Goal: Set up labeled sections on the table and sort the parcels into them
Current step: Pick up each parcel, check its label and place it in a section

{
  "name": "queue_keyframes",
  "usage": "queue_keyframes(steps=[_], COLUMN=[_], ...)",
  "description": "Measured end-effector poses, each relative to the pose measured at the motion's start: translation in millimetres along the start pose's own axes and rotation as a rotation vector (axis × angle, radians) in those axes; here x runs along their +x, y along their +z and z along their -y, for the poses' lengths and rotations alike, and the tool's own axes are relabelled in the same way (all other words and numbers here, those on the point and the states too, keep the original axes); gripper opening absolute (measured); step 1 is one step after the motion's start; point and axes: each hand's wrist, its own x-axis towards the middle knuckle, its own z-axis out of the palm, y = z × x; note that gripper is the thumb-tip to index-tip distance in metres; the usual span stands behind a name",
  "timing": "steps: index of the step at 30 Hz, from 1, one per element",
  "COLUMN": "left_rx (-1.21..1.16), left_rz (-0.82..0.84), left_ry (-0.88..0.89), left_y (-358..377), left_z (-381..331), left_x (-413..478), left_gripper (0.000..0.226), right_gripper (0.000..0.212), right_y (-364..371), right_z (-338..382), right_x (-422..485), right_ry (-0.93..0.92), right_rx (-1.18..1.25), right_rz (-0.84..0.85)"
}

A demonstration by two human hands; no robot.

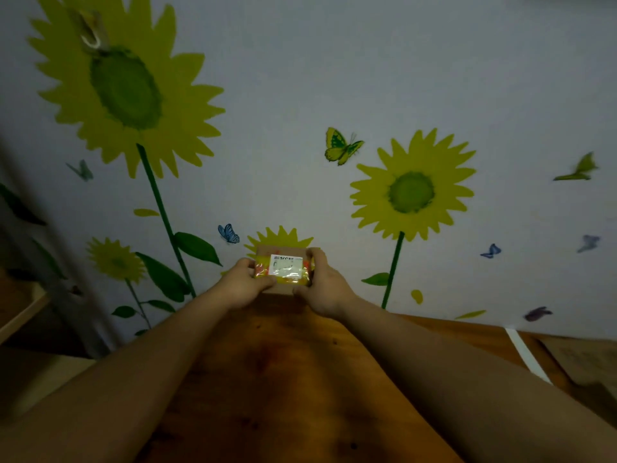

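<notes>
Both hands, left hand and right hand, grip a small cardboard parcel between their fingers, above the worktop. It looks light and stiff; the side edges suit holding.

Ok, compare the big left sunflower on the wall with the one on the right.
The left sunflower is much larger and sits higher on the wall; the right sunflower is smaller and lower. The left one has a hook stuck near its top; the right one has none. The left one's stem carries big dark leaves; the right one's shows one small leaf. Both are yellow with green centres and green stems.
</notes>
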Motion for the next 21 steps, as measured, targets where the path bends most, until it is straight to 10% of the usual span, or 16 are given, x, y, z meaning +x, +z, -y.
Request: queue_keyframes(steps=[5, 14, 21], left_rx=[-0.249, -0.429, -0.595], left_rz=[-0.065, -0.106, -0.095], left_ry=[-0.043, 0.010, 0.066], left_y=[25, 80, 93], left_z=[-42, -82, -98], left_x=[-57, -162, -213], left_gripper=[0.046, 0.049, 0.020], right_gripper=[0.104, 0.023, 0.022], right_y=[-41, -99, -125], right_z=[-16, -43, -42], right_x=[-50, -147, -209], right_ry=[-0.099, -0.100, -0.115], right_rx=[-0.006, 0.257, 0.349], right_rz=[-0.056, -0.261, -0.281])
